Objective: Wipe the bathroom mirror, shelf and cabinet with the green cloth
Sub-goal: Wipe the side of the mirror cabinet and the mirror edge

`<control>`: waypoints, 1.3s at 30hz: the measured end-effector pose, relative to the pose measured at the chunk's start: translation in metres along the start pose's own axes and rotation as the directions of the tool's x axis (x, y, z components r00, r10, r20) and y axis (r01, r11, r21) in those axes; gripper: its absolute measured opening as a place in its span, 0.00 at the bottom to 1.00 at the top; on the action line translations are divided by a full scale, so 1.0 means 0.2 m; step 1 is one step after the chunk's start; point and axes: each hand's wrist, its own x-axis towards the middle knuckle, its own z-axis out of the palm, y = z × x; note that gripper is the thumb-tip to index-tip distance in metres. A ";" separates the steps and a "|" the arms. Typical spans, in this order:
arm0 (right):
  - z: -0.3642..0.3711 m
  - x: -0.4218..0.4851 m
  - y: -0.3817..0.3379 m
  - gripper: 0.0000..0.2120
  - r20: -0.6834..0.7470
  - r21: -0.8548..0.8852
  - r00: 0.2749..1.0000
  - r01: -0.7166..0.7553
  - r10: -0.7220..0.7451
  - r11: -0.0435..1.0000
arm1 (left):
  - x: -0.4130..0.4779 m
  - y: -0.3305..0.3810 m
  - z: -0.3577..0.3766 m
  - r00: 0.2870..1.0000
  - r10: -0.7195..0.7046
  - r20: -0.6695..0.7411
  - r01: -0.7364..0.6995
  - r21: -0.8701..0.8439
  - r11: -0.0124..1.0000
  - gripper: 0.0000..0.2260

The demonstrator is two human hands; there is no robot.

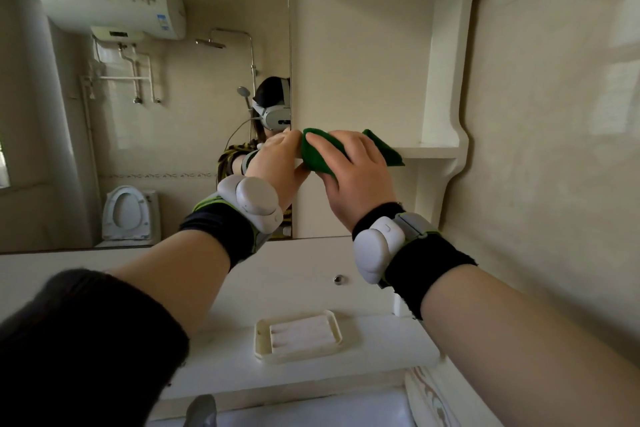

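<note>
Shelf [429,152], frame centre: right hand [353,173] clasps green cloth [313,154] on it, hiding much; left hand [277,163] pinches cloth's edge, fingertips unseen.

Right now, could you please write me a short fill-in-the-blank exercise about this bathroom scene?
1. The left hand and right hand both hold a ____ cloth.
2. The cloth rests on the edge of the shelf, right of the ____.
3. The soap dish lies ____ the shelf.
Missing words: green; mirror; below.
</note>
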 end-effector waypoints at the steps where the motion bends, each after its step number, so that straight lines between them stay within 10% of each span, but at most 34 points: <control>1: 0.00 0.00 0.00 0.21 -0.006 -0.007 1.000 -0.005 0.005 1.000 | 0.01 0.00 0.00 1.000 0.002 0.011 -0.002 0.024 1.000 0.05; 39: -0.28 -0.11 0.46 0.26 0.126 -0.051 0.982 -0.134 0.139 0.990 | 0.00 0.02 0.05 0.996 -0.076 -0.056 0.084 0.163 0.983 0.09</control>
